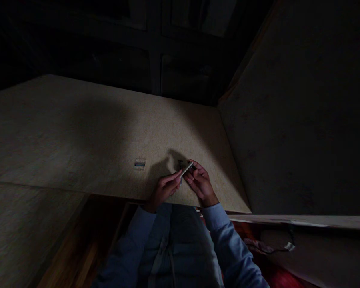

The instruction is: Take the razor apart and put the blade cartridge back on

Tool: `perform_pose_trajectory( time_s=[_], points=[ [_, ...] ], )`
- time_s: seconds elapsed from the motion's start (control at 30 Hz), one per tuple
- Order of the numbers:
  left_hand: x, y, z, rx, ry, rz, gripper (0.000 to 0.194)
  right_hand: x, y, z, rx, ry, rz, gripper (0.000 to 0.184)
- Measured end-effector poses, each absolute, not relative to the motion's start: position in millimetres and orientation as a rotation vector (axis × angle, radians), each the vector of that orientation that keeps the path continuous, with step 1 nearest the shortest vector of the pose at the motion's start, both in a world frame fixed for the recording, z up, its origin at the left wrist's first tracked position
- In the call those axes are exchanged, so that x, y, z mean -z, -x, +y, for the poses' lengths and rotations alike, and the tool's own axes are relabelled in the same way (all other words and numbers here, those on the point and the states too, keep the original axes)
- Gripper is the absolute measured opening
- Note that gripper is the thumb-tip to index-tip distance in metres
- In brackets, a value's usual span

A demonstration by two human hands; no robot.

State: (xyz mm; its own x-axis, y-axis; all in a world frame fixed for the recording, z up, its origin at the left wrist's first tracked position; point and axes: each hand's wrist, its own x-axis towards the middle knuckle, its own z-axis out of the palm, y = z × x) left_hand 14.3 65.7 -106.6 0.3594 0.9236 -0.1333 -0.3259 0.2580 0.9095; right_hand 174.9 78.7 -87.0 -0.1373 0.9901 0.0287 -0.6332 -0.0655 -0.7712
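Head view shows a broad beige speckled worktop [78,132], with both hands at its near edge. Left hand [165,189] and right hand [201,183] pinch a thin white strip [186,169] between closed fingertips; a small teal-striped block [139,163] lies just left. Judged risk: dim light and the edge position could let the strip slip off the worktop.

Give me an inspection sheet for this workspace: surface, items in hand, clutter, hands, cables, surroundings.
Surface: pale speckled board lying flat, lit in the middle, dim at the edges.
Items in hand: thin white strip held between both hands above the board; a small dark part at its far end, too small to identify.
Clutter: small clear piece with teal stripe lying on the board, apart from the hands.
Hands: left hand pinches the strip's near end; right hand grips the far end.
Cables: thin dark cord with a white tag under the ledge at right.
Surroundings: second pale board leaning upright at right; dark cabinets behind; reddish floor below.
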Motion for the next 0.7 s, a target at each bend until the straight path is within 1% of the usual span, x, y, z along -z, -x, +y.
perform_pose_trajectory(
  time_s=[0.13, 0.4, 0.7],
  points=[
    [108.7, -13.6, 65.9, -0.951, -0.973, 0.764, 0.081, 87.4, -174.2, 79.4, -1.568, 0.634, -0.766, 0.048],
    [109.3, -16.5, 64.7, -1.062, -1.024, 0.814, 0.076, 86.4, -172.0, 79.8, -1.588, 0.619, -0.803, 0.045],
    [114.6, -18.2, 66.5, -1.103, -1.023, 0.845, 0.078, 84.0, -171.8, 80.1, -1.605, 0.623, -0.782, 0.048]
  ],
)
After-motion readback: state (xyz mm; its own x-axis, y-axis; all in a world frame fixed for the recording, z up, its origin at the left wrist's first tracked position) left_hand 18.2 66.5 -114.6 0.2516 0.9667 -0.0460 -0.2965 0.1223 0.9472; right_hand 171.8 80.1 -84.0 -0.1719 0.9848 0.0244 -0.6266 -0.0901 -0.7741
